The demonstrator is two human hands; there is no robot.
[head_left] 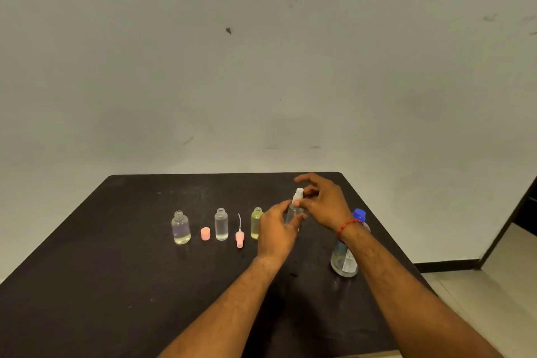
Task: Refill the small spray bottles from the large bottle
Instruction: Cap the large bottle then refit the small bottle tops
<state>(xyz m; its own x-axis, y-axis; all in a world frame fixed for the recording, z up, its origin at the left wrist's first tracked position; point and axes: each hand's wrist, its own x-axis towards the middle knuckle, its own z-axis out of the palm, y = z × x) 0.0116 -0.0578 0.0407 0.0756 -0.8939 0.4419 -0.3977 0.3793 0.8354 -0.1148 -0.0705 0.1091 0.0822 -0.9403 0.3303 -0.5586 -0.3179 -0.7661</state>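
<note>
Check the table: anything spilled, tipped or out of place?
Nothing tipped. The pink spray head lies on its side between the clear bottle and yellow bottle, its tube pointing away, off any bottle. Small glints on the table by the large bottle may be droplets; too small to tell.

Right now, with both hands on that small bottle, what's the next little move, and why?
Probably twist the white spray top with the right hand: its fingers pinch the top while the left hand grips the clear bottle below. Whether it needs loosening or tightening I cannot tell. The large bottle beside them is capped.
</note>
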